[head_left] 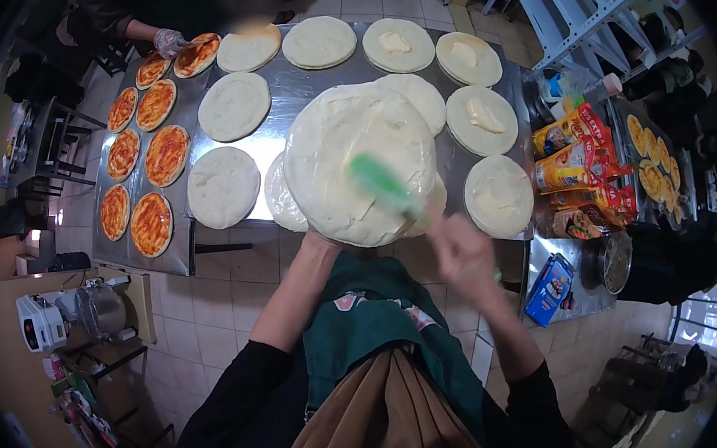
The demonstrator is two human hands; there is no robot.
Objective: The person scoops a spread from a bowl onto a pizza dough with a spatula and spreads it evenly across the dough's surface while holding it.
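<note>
A large pale dough round (331, 149) is held up over the metal table, with my left hand (323, 240) under its near edge; the fingers are hidden beneath it. My right hand (461, 254) is closed round the handle of a green spatula (379, 179), which is blurred by motion. The spatula's head lies over the middle of the dough, where a pale creamy spread shows. Other plain rounds (234, 106) lie on the table around the held one. Pale slabs sit on several rounds, one of them on the round at the right (482, 120).
Red-sauced rounds (166, 156) fill the table's left part. A co-worker's gloved hand (171, 43) touches one at the upper left. Sauce pouches (573, 162), a blue box (551, 289) and a metal bowl (616, 262) stand at the right. A metal shelf (555, 19) rises behind.
</note>
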